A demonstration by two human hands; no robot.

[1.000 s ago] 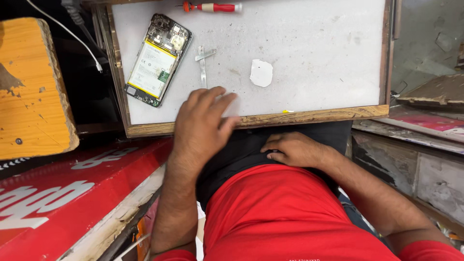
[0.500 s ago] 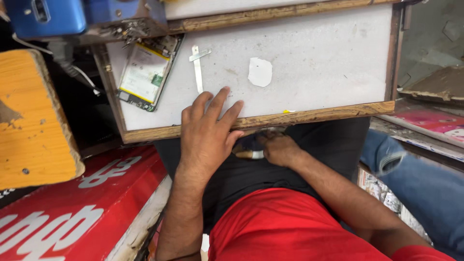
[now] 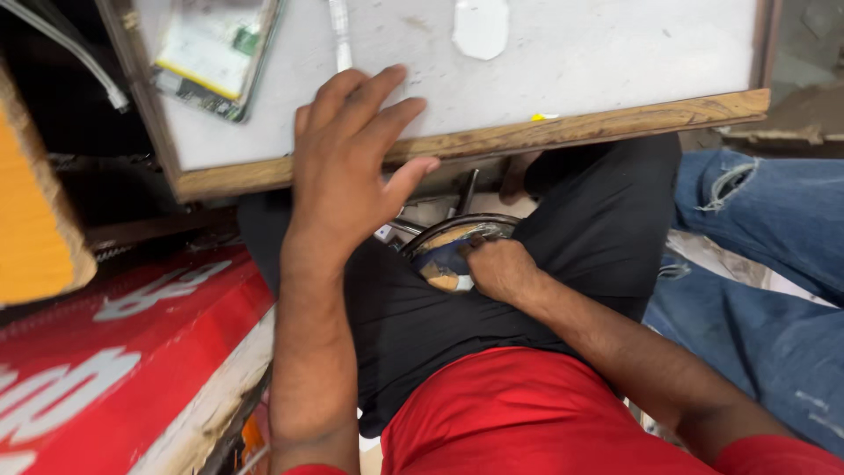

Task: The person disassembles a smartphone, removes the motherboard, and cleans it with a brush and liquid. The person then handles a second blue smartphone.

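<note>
My left hand (image 3: pixel 352 167) lies flat over the wooden front edge of a white work board (image 3: pixel 580 123), fingers spread, holding nothing. My right hand (image 3: pixel 499 268) is down between my black-trousered legs, fingers curled on the front of a round stool seat (image 3: pixel 444 255). On the board, beyond my left hand, lie an opened phone (image 3: pixel 215 62) with its insides showing, a thin white tool (image 3: pixel 339 35) and a small white piece (image 3: pixel 481 26).
A red signboard (image 3: pixel 132 352) lies low at the left, with an orange wooden block (image 3: pixel 35 220) above it. A white cable (image 3: pixel 79 62) hangs at the top left. Another person's leg in torn blue jeans (image 3: pixel 774 237) is close at the right.
The view has dropped and closed in on the board's front edge. My right hand has gone lower onto the stool seat, which now shows. My left hand stays on the board's edge.
</note>
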